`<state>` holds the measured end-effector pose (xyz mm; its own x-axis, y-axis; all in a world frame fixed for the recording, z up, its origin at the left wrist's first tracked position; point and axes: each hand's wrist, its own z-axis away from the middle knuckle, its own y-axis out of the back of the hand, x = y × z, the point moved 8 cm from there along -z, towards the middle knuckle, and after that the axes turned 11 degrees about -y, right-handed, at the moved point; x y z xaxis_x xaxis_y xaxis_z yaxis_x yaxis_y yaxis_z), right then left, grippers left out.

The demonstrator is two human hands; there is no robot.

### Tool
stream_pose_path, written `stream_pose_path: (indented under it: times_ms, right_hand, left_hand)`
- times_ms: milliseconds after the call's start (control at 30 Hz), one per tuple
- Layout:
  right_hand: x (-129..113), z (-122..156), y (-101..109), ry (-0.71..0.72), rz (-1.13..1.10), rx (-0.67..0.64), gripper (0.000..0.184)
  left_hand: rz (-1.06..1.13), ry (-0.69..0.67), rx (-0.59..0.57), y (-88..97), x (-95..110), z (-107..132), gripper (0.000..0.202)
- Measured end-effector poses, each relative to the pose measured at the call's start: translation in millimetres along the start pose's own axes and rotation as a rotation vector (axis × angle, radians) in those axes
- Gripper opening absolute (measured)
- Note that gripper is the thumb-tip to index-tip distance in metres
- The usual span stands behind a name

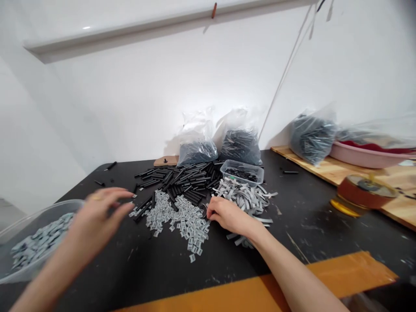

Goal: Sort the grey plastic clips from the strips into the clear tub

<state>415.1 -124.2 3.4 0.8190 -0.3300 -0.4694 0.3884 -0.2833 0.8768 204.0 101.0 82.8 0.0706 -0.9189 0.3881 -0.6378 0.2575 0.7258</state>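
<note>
Small grey plastic clips (191, 221) lie loose in a spread heap on the black tabletop (156, 273). The right hand (227, 214) is at the heap's right edge, fingers curled downward; whether they pinch a clip cannot be told. The left hand (100, 212) is raised left of the heap, thumb and forefinger parted, no held part discernible. In this inspector's judgement, single clips are best taken from the edge by light fingertip pinch, leaving neighbours undisturbed. Black rods (182, 177) overlap the heap's far side; grey strips (250, 197) crowd the right hand, so wrist clearance merits care. A translucent tub (22, 229) of grey pieces stands beside the left forearm.
</note>
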Motion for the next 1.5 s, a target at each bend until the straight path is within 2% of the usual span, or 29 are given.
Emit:
stream_pose_path:
  times_ms: [100, 133, 200, 267, 500, 633, 733, 800, 933, 1000, 1133, 1233, 1367, 1500]
  right_hand:
    - [-2.5, 2.9, 3.3, 0.037, -0.031, -0.005, 0.015]
    - [-3.4, 3.6, 3.8, 0.052, -0.050, -0.023, 0.017]
    - [-4.4, 4.2, 4.2, 0.069, -0.090, -0.065, 0.019]
    - [-3.4, 3.4, 4.5, 0.061, -0.116, -0.090, 0.018]
    - [7.9, 1.2, 3.8, -0.026, -0.078, -0.077, 0.013]
    - [8.4, 3.1, 7.0, -0.015, -0.048, -0.052, 0.006]
    - [5.5, 4.3, 9.6, 0.021, -0.074, -0.079, 0.010]
    - [4.2, 4.6, 10.0, 0.041, -0.093, -0.112, 0.013]
    - [3.7, 3.8, 7.7, 0.050, -0.105, -0.133, 0.011]
    - [1.2, 3.9, 6.5, 0.064, -0.094, -0.112, 0.009]
    - [-10.0, 5.7, 12.5, 0.086, -0.060, 0.001, 0.009]
    - [-20.6, 7.4, 17.4, 0.062, -0.151, 0.036, 0.010]
    - [-33.3, 9.0, 9.7, 0.025, -0.369, -0.054, 0.011]
    - [-37.7, 8.7, -5.2, -0.026, -0.597, -0.166, 0.015]
  left_hand:
    - [0.168, -0.102, -0.362, -88.2, 65.5, 4.5, 0.014]
    - [0.194, -0.109, -0.431, -108.2, 79.0, 6.9, 0.012]
    - [0.212, -0.113, -0.524, -134.4, 92.7, 10.5, 0.009]
    - [0.218, -0.109, -0.566, -145.3, 93.6, 11.6, 0.009]
    - [0.238, -0.086, -0.563, -141.3, 85.7, 12.0, 0.008]
    - [0.206, -0.157, -0.543, -136.6, 93.1, 15.3, 0.019]
    - [0.219, -0.170, -0.508, -135.3, 93.0, 15.9, 0.023]
    - [0.348, -0.076, -0.469, -137.5, 85.3, 15.8, 0.019]
    - [0.849, 0.275, -0.383, -151.6, 63.6, 20.6, 0.015]
    - [0.999, 0.366, -0.336, -155.9, 58.3, 21.9, 0.018]
    - [1.121, 0.437, -0.288, -157.2, 57.4, 22.6, 0.023]
    - [1.141, 0.499, -0.274, -156.0, 58.6, 24.6, 0.027]
    - [1.218, 0.526, -0.272, -156.4, 62.0, 25.7, 0.033]
    - [1.222, 0.519, -0.239, -157.4, 58.8, 25.5, 0.026]
